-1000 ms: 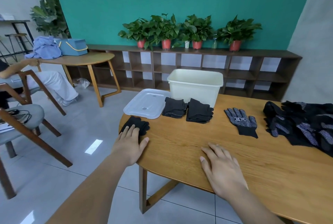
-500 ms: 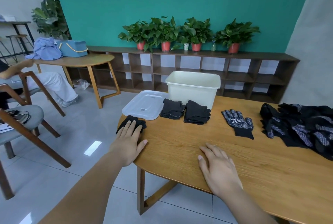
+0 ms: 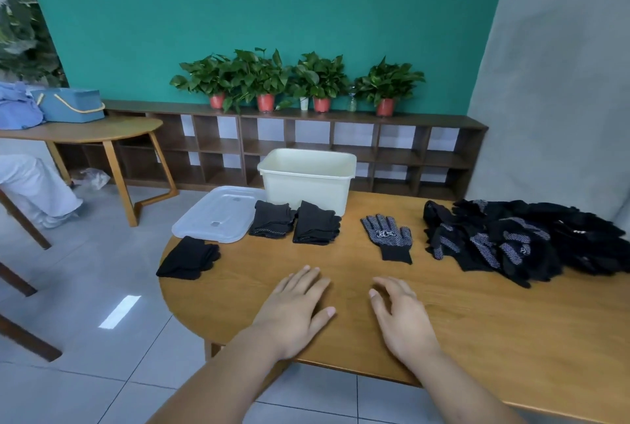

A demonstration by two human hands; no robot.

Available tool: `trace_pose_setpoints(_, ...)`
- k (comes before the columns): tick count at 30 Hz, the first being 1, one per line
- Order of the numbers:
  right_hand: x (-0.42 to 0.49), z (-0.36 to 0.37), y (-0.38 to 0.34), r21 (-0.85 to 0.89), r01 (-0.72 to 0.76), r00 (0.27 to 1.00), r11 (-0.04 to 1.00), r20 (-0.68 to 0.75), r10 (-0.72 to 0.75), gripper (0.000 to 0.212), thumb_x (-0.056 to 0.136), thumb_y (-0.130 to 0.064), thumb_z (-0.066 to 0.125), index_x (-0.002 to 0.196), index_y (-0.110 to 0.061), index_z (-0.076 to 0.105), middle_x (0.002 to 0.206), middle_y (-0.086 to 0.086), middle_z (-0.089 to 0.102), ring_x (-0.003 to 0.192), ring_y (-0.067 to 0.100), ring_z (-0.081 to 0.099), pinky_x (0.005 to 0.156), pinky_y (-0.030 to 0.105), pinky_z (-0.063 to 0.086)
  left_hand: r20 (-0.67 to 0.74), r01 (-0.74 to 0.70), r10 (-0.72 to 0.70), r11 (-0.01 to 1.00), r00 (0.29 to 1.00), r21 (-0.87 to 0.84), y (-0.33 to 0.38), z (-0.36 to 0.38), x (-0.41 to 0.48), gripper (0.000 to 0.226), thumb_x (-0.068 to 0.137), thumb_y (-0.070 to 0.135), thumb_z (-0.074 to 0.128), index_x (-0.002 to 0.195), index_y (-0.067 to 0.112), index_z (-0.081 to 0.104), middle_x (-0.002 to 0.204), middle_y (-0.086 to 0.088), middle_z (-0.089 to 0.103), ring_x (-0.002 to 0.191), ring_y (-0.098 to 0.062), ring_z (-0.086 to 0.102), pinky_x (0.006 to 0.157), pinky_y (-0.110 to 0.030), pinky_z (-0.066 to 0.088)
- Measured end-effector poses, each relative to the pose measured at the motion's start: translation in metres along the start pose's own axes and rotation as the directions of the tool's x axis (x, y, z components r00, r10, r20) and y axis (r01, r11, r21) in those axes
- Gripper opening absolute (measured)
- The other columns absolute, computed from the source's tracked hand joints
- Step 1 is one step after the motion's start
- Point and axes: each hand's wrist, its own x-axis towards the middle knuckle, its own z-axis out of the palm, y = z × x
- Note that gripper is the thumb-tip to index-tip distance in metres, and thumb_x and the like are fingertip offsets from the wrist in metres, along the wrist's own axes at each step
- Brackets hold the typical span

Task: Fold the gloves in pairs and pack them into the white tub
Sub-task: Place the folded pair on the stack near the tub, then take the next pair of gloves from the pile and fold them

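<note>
The white tub [image 3: 306, 181] stands at the table's far edge, and I cannot see into it. Two folded black glove pairs [image 3: 272, 224] [image 3: 315, 227] lie just in front of it. A third folded pair [image 3: 189, 257] sits at the table's left edge. One dotted black glove [image 3: 388, 234] lies flat, palm up, right of centre. A heap of black gloves [image 3: 525, 239] covers the right side. My left hand [image 3: 295, 307] and my right hand [image 3: 399, 316] rest flat on the bare wood near the front edge, fingers relaxed, holding nothing.
The tub's clear lid [image 3: 221, 212] lies left of the tub, overhanging the wooden table [image 3: 477, 321]. Chairs and a second table [image 3: 85, 130] stand to the left, where a person's white trouser leg [image 3: 34, 181] shows. A low shelf with potted plants [image 3: 300, 79] lines the back wall.
My left hand left the folded pair at the table's left edge and moved right onto bare wood beside my right hand. The view turned to the right.
</note>
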Motion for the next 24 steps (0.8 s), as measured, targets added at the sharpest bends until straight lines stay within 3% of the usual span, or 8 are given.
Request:
trace_pose_setpoints(11,0.015,-0.077,0.090,-0.432,-0.137,0.990,0.891,-0.034,0.136,0.053,0.106,-0.055,0.040,0.152,-0.030,0.049,0.159,-0.009,0.041,0.143,0.018,0.035,0.117,0.037,0.037,0.039,-0.131,0.134,0.989,0.990,-0.067,0.097,0.019,0.067,0.069,0.108,0.066,0.020,0.167,0.031,0.018,0.177,0.005,0.005,0.162,-0.013,-0.004,0.132,-0.039,-0.001)
trace_pose_setpoints(20,0.013,-0.072,0.098,-0.424,-0.152,0.987,0.893,-0.114,0.114,0.052,0.105,-0.055,0.036,0.148,-0.030,0.055,0.159,-0.011,0.042,0.147,0.017,0.032,0.118,0.039,0.035,0.093,-0.092,0.094,0.995,0.991,-0.029,0.126,0.035,0.124,0.077,0.107,0.069,0.019,0.169,0.025,0.006,0.177,0.003,-0.010,0.162,-0.014,-0.013,0.132,-0.042,-0.001)
trace_pose_setpoints(24,0.014,-0.072,0.100,-0.412,-0.158,0.985,0.897,-0.131,0.113,0.051,0.106,-0.055,0.035,0.147,-0.031,0.055,0.158,-0.014,0.042,0.147,0.015,0.031,0.117,0.038,0.035,0.082,-0.059,0.060,0.998,0.995,-0.007,0.126,0.035,0.141,0.079,0.106,0.070,0.017,0.169,0.023,0.008,0.177,0.003,0.001,0.162,-0.014,-0.002,0.132,-0.041,0.003)
